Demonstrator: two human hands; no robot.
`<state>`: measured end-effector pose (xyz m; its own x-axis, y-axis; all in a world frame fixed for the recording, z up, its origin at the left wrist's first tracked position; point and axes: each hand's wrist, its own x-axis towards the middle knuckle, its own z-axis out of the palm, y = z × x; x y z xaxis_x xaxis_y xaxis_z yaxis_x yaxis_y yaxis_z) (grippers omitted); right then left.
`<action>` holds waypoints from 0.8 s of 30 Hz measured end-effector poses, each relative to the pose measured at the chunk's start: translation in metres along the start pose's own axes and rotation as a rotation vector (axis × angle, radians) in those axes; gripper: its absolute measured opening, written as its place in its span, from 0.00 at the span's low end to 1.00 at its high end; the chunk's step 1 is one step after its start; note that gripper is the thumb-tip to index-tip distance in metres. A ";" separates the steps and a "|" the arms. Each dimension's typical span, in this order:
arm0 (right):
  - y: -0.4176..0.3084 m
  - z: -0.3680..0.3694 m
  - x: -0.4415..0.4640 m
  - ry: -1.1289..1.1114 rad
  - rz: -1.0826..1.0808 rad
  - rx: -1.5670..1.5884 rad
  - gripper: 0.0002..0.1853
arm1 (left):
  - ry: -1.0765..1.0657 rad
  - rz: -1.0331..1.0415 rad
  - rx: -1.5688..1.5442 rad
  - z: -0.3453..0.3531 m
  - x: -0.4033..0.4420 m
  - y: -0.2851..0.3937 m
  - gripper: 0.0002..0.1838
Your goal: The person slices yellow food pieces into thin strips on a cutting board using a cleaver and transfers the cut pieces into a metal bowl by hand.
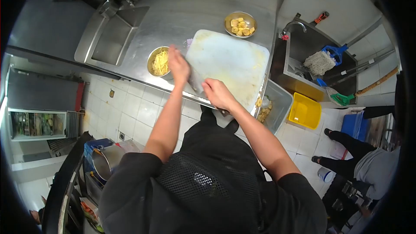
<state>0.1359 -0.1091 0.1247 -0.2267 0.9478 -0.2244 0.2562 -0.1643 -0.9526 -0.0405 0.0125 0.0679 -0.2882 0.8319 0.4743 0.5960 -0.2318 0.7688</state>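
Observation:
My right hand is closed on a cleaver, its dark handle sticking out below the fist. The broad grey blade is tilted at the left edge of the white cutting board. My left hand is stretched flat between the blade and a round metal container, fingers straight and at its rim. Thin pale yellow shreds, like cut ginger, fill that container. Whether my left palm touches the blade cannot be made out.
A metal bowl of yellow chunks stands behind the board. Left is a sink. A grey bin with scraps and a yellow tub are at the right. Mops lean in a second sink. Another person is at far right.

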 end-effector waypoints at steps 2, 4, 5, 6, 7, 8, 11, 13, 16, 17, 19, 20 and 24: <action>-0.009 0.004 0.017 -0.045 -0.123 -0.189 0.16 | -0.038 -0.082 0.175 -0.022 0.043 -0.051 0.22; -0.009 -0.008 0.004 -0.040 -0.068 -0.139 0.15 | -0.108 -0.131 0.299 -0.044 0.071 -0.083 0.20; 0.008 -0.015 -0.002 0.017 -0.101 -0.152 0.15 | -0.177 -0.097 0.304 -0.056 0.078 -0.086 0.19; 0.022 -0.022 -0.011 0.069 -0.128 -0.160 0.16 | -0.253 -0.069 0.315 -0.065 0.078 -0.087 0.17; 0.023 -0.033 -0.024 0.111 -0.098 -0.189 0.15 | -0.206 -0.031 0.329 -0.071 0.079 -0.084 0.15; 0.024 -0.043 -0.036 0.152 -0.066 -0.216 0.14 | -0.204 -0.035 0.333 -0.077 0.080 -0.076 0.15; 0.056 -0.062 -0.054 0.223 -0.059 -0.278 0.14 | -0.575 0.061 0.568 -0.091 0.079 -0.067 0.14; 0.067 -0.071 -0.064 0.283 0.005 -0.386 0.14 | -0.555 0.083 0.759 -0.096 0.074 -0.075 0.13; 0.068 -0.078 -0.082 0.332 0.026 -0.344 0.13 | -0.564 -0.099 0.789 -0.096 0.074 -0.067 0.11; 0.070 -0.079 -0.086 0.331 0.070 -0.356 0.13 | -0.568 -0.095 0.792 -0.095 0.072 -0.064 0.11; 0.076 -0.078 -0.093 0.348 0.064 -0.350 0.13 | -0.628 -0.109 0.792 -0.091 0.070 -0.054 0.11; 0.077 -0.078 -0.095 0.361 0.055 -0.349 0.13 | -0.628 -0.105 0.792 -0.088 0.071 -0.049 0.11; 0.081 -0.078 -0.100 0.360 0.090 -0.351 0.13 | -0.426 -0.118 0.720 -0.081 0.085 -0.039 0.11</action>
<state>0.2526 -0.1964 0.0859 0.1331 0.9784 -0.1580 0.5742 -0.2060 -0.7924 -0.1486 0.0514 0.1127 -0.1568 0.9831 0.0945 0.9537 0.1259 0.2730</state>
